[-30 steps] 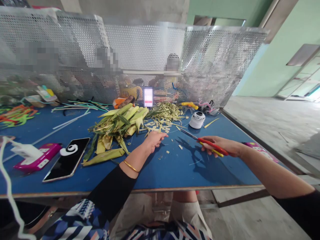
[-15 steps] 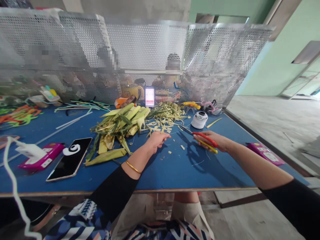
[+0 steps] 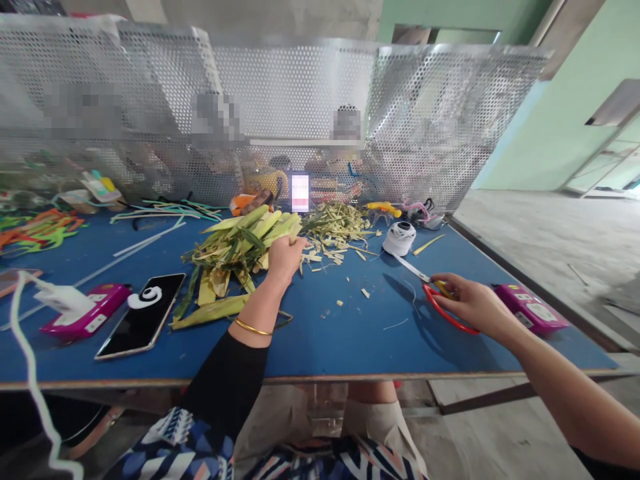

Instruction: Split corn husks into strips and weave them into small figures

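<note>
My left hand [image 3: 286,259] is closed at the right edge of a heap of pale green and yellow corn husks [image 3: 240,241]. Its fingertips pinch at husk there, though the hand hides most of the grip. Scissors with one red and one yellow handle [image 3: 447,313] are in my right hand [image 3: 465,300], low over the right side of the table. Their blades point to the back left, towards a white spool of thread [image 3: 399,239]. Beyond my left hand lies a pile of small husk cuttings [image 3: 337,223].
A phone [image 3: 143,317] and a magenta box [image 3: 85,313] with a white charger lie at the left. Another magenta box [image 3: 531,310] is near the right edge of the blue table [image 3: 345,347]. A perforated metal screen [image 3: 295,87] stands along the back.
My left hand has moved left and back to the husk heap. My right hand has shifted right and towards me with the scissors, whose blades now show more fully.
</note>
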`<state>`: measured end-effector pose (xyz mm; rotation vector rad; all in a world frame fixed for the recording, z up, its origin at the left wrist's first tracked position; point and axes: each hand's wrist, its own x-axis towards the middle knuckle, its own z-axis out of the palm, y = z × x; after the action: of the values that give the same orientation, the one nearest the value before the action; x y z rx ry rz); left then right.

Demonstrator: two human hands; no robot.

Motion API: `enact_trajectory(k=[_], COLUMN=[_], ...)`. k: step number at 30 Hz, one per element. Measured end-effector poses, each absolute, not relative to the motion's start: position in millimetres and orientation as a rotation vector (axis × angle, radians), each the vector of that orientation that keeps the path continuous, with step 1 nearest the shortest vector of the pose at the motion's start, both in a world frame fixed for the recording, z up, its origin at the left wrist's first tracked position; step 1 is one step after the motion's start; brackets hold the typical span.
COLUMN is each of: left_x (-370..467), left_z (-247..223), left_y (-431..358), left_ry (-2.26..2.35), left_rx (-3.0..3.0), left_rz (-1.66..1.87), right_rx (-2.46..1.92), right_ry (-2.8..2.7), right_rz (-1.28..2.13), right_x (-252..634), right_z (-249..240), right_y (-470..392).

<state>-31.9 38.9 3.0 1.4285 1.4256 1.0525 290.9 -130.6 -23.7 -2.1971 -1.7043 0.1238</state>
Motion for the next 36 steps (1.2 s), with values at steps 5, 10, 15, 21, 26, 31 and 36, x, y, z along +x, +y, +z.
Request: enact_trajectory(k=[5, 10, 15, 21, 26, 31, 36], left_x=[-37.3, -33.0, -30.1, -32.7, -37.0, -34.0, -36.5], left_z=[-2.0, -11.8, -14.3, -6.9, -13.0, -23.6, -12.5], left_y=[44.4, 43.8, 42.9, 40.5, 44.5, 49.7, 48.6], left_ry=[1.908, 1.961, 2.026, 2.078, 2.004, 1.966, 1.875], left_rx=[2.003, 2.155, 2.209, 2.174, 2.146, 2.139, 2.032], left_rz=[0.819, 0.483, 0.472, 0.612, 0.51, 0.486, 0.767], right_rx=[-2.41, -2.486, -2.227, -1.948, -1.975, -1.886, -1.754], right_ry=[-1.703, -1.879, -2.025, -2.04, -2.091, -2.254, -2.416], right_rz=[-0.188, -0.324, -0.539, -0.458, -0.246, -0.031, 0.015], right_x=[313.7, 313.8, 278.6, 236.0, 212.2, 176.2, 151.0], right_z=[-40.3, -44.7, -50.5, -102.2, -108.8, -88.0, -76.9], right_y=[-149.4, -142.9, -155.2, -171.3, -133.3, -67.4, 1.5])
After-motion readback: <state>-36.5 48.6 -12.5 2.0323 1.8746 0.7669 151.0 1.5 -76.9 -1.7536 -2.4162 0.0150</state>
